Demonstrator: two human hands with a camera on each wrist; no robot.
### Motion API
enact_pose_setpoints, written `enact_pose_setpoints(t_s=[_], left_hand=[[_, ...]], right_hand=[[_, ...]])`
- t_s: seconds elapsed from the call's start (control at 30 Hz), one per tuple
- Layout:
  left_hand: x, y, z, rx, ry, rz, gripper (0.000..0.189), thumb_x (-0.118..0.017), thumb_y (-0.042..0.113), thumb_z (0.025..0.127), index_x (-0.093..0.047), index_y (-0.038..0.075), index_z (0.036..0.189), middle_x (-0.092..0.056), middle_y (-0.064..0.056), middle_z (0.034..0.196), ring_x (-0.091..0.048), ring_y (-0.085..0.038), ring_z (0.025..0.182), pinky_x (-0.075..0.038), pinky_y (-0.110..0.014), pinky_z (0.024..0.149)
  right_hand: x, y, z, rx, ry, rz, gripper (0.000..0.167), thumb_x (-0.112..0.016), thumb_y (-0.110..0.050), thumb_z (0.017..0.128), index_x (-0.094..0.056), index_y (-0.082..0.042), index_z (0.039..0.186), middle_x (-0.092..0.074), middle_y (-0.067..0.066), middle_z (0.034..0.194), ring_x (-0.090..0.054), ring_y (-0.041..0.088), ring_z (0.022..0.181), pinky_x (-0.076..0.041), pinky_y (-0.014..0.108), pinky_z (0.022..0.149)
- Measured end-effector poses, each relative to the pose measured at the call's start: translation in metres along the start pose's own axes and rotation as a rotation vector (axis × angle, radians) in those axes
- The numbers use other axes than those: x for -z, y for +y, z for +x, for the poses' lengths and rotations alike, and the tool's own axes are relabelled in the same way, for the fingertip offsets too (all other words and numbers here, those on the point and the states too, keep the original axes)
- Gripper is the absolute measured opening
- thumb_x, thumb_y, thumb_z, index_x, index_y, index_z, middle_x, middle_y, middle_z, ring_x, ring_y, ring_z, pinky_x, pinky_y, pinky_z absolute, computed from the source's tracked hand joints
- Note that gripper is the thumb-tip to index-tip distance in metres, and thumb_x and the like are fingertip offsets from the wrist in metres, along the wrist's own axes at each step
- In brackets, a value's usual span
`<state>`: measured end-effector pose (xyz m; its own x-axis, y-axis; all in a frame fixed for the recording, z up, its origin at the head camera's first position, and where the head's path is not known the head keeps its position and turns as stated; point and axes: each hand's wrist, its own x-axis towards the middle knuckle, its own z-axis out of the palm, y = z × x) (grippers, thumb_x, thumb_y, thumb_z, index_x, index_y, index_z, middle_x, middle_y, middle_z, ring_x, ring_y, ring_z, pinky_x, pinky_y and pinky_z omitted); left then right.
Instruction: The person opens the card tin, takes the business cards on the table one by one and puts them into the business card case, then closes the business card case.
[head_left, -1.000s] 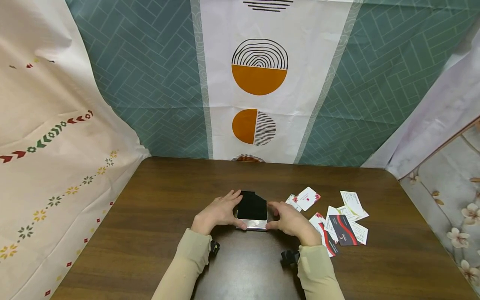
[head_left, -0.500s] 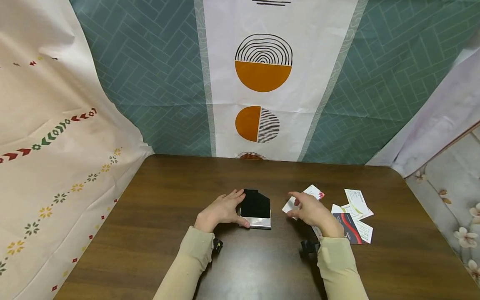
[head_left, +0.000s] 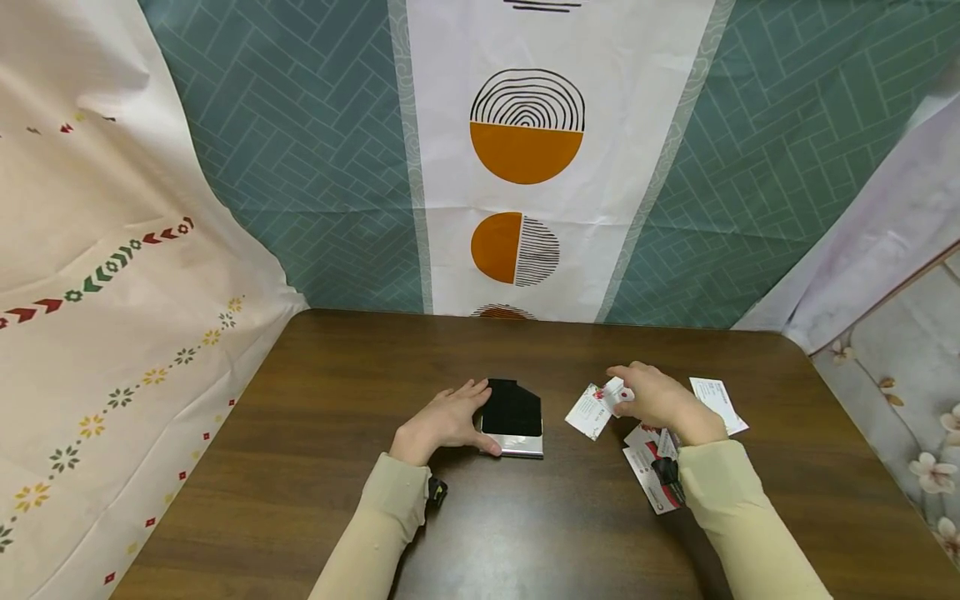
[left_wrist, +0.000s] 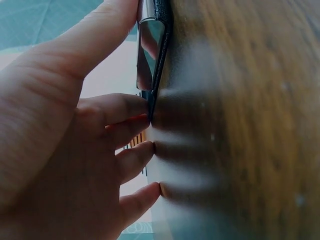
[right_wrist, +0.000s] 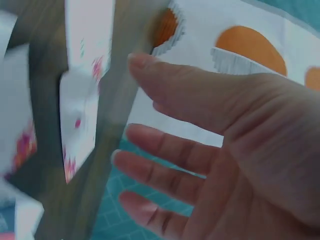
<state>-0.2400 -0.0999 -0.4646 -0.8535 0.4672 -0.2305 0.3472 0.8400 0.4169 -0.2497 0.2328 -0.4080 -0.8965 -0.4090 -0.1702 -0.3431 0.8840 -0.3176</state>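
A black and silver business card case (head_left: 512,417) lies on the table, its bright metal part toward the front. My left hand (head_left: 444,421) holds it at its left side, the thumb at the front metal corner and the index fingertip at the back edge; the left wrist view shows the other fingertips (left_wrist: 150,192) on the table. My right hand (head_left: 663,400) hovers over a white business card with red flowers (head_left: 617,393), partly hidden by it. The right wrist view shows that hand's fingers (right_wrist: 150,172) spread with nothing between them, apart from the cards. Another white card (head_left: 588,412) lies just left.
More business cards lie to the right: a white and red one (head_left: 651,477) partly under my right wrist, and a white one (head_left: 716,402) farther back. My right forearm hides others. A patterned cloth (head_left: 517,167) hangs behind the brown table (head_left: 337,367).
My right hand has left the card case and moved right, over the flowered cards. My left hand stays at the case.
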Motion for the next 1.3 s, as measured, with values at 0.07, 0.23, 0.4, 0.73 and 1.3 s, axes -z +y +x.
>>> enact_pose_setpoints(t_s=[0.07,0.23,0.4,0.73,1.3], left_hand=[[0.0,0.0,0.0,0.002,-0.001,-0.002,0.106,-0.079,0.059,0.072,-0.033,0.008,0.153,-0.02,-0.004,0.161,-0.014,-0.025,0.148,-0.014,-0.049,0.117],[0.0,0.001,0.0,0.008,-0.009,0.001,0.106,-0.079,0.058,0.072,-0.033,0.009,0.153,-0.02,-0.004,0.161,-0.013,-0.024,0.148,-0.014,-0.048,0.117],[-0.001,0.001,0.0,0.015,-0.011,-0.003,0.105,-0.079,0.058,0.072,-0.033,0.009,0.153,-0.02,-0.004,0.161,-0.013,-0.024,0.148,-0.014,-0.048,0.117],[-0.004,0.0,0.001,0.01,-0.007,-0.006,0.106,-0.079,0.059,0.072,-0.033,0.009,0.153,-0.021,-0.003,0.161,-0.014,-0.025,0.148,-0.014,-0.048,0.117],[-0.002,-0.001,0.0,0.009,0.0,-0.013,0.105,-0.079,0.058,0.072,-0.033,0.009,0.153,-0.02,-0.003,0.161,-0.013,-0.024,0.148,-0.014,-0.049,0.117]], right_hand=[[0.004,0.004,0.002,0.004,-0.007,-0.049,0.06,-0.075,-0.014,0.086,-0.051,0.003,0.137,-0.054,0.026,0.123,-0.052,0.044,0.112,-0.049,0.056,0.085],[0.007,0.019,0.011,0.045,-0.007,-0.136,0.057,-0.078,-0.016,0.083,-0.056,0.0,0.133,-0.052,0.027,0.127,-0.046,0.049,0.119,-0.04,0.068,0.09],[0.003,0.035,0.02,0.117,-0.004,-0.165,0.056,-0.082,-0.019,0.079,-0.061,-0.002,0.128,-0.056,0.02,0.121,-0.048,0.045,0.115,-0.04,0.067,0.089],[-0.002,0.054,0.026,0.169,-0.026,-0.196,0.061,-0.086,-0.021,0.073,-0.063,-0.004,0.127,-0.058,0.014,0.118,-0.05,0.037,0.11,-0.04,0.063,0.088],[0.001,0.064,0.04,0.118,-0.073,-0.223,0.06,-0.087,-0.03,0.072,-0.064,-0.009,0.122,-0.059,0.014,0.115,-0.052,0.039,0.11,-0.041,0.065,0.089]])
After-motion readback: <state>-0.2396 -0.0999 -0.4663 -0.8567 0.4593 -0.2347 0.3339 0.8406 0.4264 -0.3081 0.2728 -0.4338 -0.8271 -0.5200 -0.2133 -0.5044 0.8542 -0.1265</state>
